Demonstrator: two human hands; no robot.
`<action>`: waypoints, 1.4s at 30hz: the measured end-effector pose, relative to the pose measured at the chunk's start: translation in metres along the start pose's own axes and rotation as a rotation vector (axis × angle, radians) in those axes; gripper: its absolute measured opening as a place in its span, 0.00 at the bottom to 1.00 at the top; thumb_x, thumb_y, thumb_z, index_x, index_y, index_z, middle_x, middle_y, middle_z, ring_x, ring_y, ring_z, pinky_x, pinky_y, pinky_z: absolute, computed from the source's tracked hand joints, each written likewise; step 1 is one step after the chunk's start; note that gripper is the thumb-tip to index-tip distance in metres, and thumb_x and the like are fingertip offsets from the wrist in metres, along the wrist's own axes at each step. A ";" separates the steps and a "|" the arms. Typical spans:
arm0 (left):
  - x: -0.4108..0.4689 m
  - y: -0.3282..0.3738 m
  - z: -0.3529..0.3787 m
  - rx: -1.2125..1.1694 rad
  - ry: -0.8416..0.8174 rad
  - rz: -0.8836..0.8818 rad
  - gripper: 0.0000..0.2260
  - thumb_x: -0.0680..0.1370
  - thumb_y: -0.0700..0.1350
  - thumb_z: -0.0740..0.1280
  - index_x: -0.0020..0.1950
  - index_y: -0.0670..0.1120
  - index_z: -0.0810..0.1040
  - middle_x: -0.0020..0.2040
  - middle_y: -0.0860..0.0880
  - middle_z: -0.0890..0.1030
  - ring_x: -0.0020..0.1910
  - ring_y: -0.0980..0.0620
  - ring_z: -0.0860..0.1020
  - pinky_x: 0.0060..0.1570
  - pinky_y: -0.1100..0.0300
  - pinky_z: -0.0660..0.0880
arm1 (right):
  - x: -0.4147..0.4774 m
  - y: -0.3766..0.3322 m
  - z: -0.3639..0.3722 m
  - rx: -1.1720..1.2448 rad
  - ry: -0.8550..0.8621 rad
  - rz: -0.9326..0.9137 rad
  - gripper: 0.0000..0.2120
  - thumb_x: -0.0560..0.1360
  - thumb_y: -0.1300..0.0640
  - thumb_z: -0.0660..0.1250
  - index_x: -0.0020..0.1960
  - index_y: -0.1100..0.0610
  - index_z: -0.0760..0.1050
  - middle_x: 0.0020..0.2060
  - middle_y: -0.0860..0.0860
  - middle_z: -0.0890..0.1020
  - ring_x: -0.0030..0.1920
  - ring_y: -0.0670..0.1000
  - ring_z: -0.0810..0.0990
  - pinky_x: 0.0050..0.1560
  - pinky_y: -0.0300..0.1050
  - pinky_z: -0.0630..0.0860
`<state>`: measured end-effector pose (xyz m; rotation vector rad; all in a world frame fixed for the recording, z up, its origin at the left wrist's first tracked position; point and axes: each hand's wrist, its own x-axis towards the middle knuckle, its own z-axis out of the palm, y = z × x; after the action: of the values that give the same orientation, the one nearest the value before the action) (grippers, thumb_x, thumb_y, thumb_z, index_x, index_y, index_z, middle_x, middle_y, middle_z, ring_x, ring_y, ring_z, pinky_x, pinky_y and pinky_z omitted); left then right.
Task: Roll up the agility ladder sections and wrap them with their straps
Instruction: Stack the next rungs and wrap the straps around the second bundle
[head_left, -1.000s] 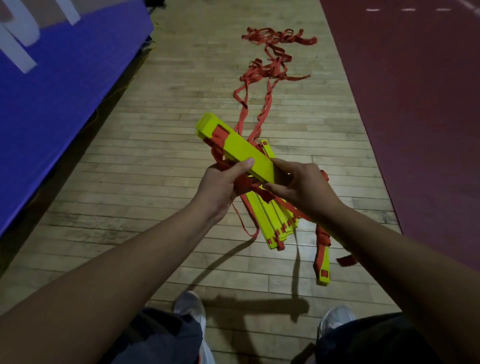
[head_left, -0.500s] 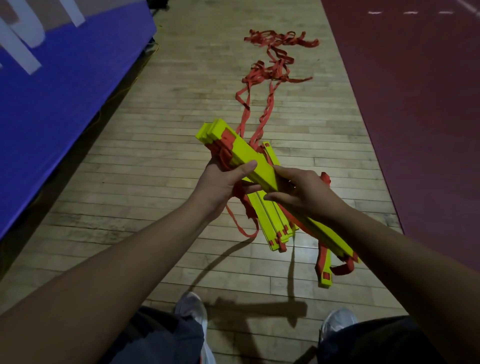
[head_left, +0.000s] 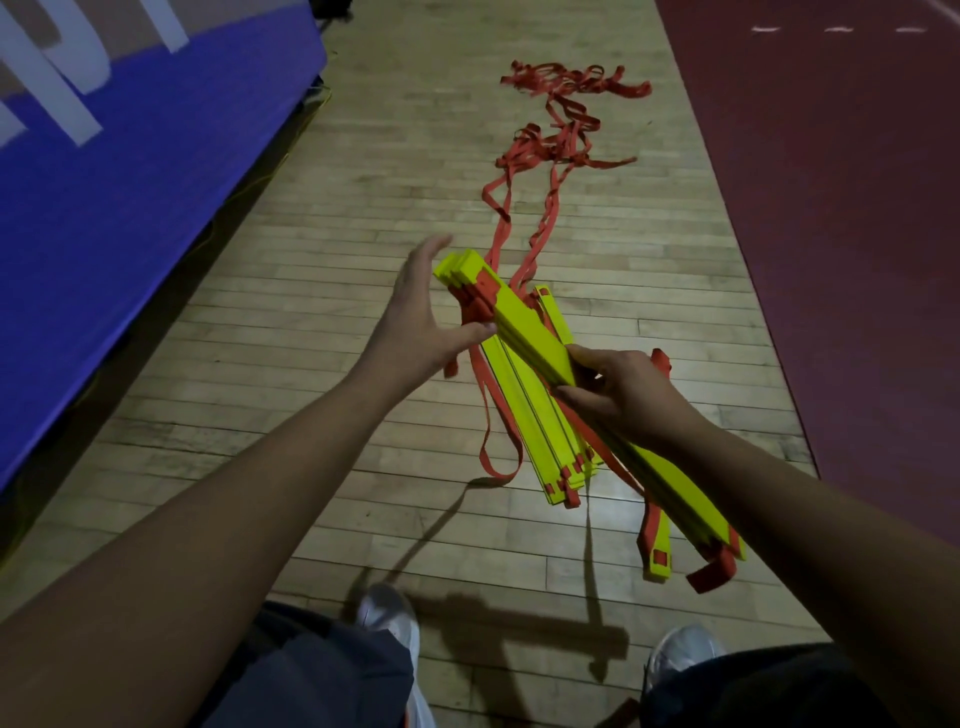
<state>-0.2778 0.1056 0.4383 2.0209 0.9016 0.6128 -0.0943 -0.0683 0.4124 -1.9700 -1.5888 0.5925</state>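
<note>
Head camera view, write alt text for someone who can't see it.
A person's right hand grips a stack of yellow ladder rungs while the open left hand steadies its far end. More rungs lie on the wooden floor, orange straps trailing away.

The scene is dim and evenly soft in focus. A glare patch shines on the wooden floor (head_left: 597, 493) near the feet, with long dark shadows falling toward the viewer. Wide-angle distortion bends the floorboards at the edges.

Smooth plastic rungs (head_left: 530, 332), woven straps (head_left: 545, 150), glossy wood floor (head_left: 363, 218)
</note>
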 end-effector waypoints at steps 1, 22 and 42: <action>0.000 0.002 -0.002 -0.091 -0.070 0.016 0.39 0.72 0.47 0.79 0.75 0.61 0.61 0.77 0.48 0.65 0.73 0.50 0.67 0.62 0.49 0.76 | -0.001 -0.001 0.000 0.022 -0.011 0.007 0.23 0.77 0.41 0.63 0.62 0.57 0.78 0.46 0.57 0.83 0.46 0.57 0.82 0.49 0.62 0.80; -0.009 -0.013 0.037 -0.254 -0.318 -0.138 0.13 0.79 0.50 0.72 0.60 0.48 0.76 0.48 0.48 0.83 0.43 0.51 0.84 0.49 0.52 0.82 | 0.008 -0.020 0.010 0.646 0.145 0.198 0.07 0.80 0.55 0.68 0.53 0.58 0.83 0.48 0.63 0.83 0.50 0.60 0.83 0.55 0.58 0.81; -0.015 -0.020 0.066 0.475 -0.291 -0.006 0.24 0.73 0.55 0.75 0.67 0.51 0.77 0.53 0.49 0.83 0.49 0.48 0.81 0.48 0.54 0.80 | 0.009 0.004 -0.001 0.912 0.168 0.651 0.08 0.78 0.61 0.71 0.52 0.67 0.79 0.50 0.63 0.81 0.47 0.58 0.82 0.50 0.51 0.82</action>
<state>-0.2496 0.0698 0.3843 2.4441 0.9348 0.0913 -0.0887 -0.0607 0.4108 -1.6767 -0.3725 1.1125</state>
